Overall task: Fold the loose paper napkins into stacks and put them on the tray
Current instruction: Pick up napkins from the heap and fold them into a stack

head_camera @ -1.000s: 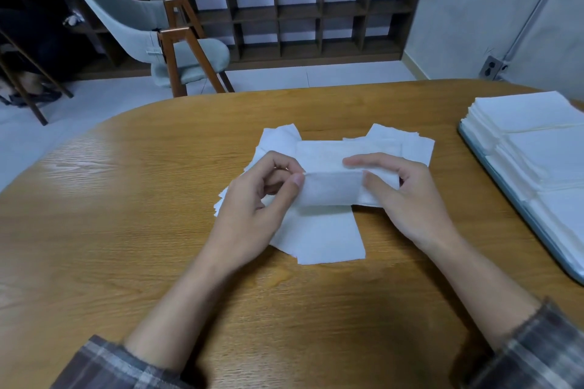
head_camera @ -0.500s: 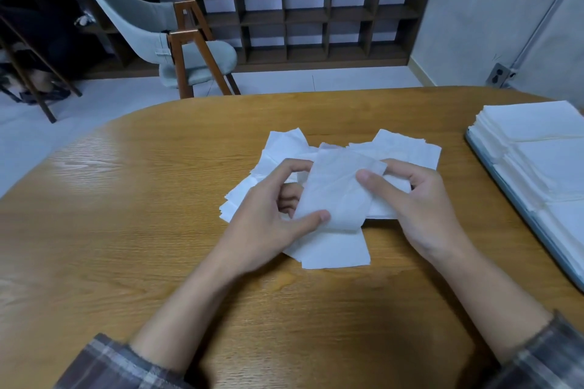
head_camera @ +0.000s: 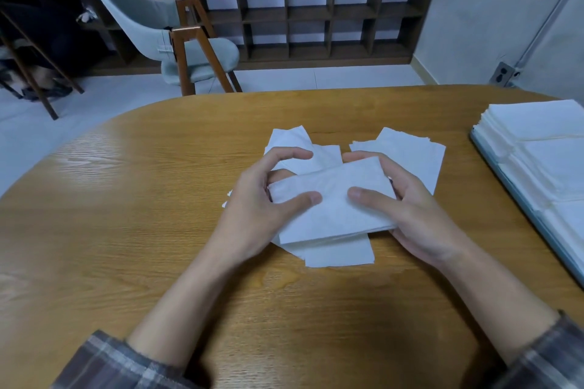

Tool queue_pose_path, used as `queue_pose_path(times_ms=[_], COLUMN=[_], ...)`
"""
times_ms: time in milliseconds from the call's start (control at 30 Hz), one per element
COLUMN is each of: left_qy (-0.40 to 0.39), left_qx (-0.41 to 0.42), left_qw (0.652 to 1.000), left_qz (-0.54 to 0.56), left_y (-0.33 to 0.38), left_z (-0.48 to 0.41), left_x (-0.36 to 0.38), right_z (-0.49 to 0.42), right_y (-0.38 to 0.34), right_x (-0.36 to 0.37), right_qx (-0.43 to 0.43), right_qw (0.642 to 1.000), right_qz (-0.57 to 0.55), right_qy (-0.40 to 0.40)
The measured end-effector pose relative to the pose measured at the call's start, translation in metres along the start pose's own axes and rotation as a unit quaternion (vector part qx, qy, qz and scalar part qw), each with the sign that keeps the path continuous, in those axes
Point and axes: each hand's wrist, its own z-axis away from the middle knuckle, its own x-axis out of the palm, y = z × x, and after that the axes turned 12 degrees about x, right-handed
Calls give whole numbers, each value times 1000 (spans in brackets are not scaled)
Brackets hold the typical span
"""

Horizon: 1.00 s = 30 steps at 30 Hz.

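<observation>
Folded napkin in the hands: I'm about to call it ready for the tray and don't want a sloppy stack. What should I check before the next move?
1. Both hands grip the folded napkin: the left hand and the right hand each have a thumb on top. Ok.
2. Layers flush along the near edge: cannot tell.
3. Folded napkin free of the loose napkins beneath: cannot tell.
4. Tray in view at the right: ok.
5. Free spot among the stacks on it: cannot tell, as the tray runs out of frame.
6. All loose napkins folded: not ok.
</observation>
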Motion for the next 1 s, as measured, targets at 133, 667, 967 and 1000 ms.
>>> queue_pose_path(times_ms=[133, 667, 967, 1000], left_qy=[-11, 29, 7, 5], left_qx=[8, -6, 135, 164], left_qw=[999, 999, 950, 940], left_qz=[-41, -32, -282, -300], left_y=[-3, 2, -17, -17], left_z=[0, 4, 8, 7], left_x=[0, 8, 10, 10], right_z=[1, 0, -2, -3], right_y=[0, 0, 2, 3], right_x=[1, -1, -4, -5], right_qx=[-23, -61, -77, -77], right_qw=[998, 998, 982, 981], right_qz=[57, 11, 142, 141], right_qy=[10, 17, 95, 108])
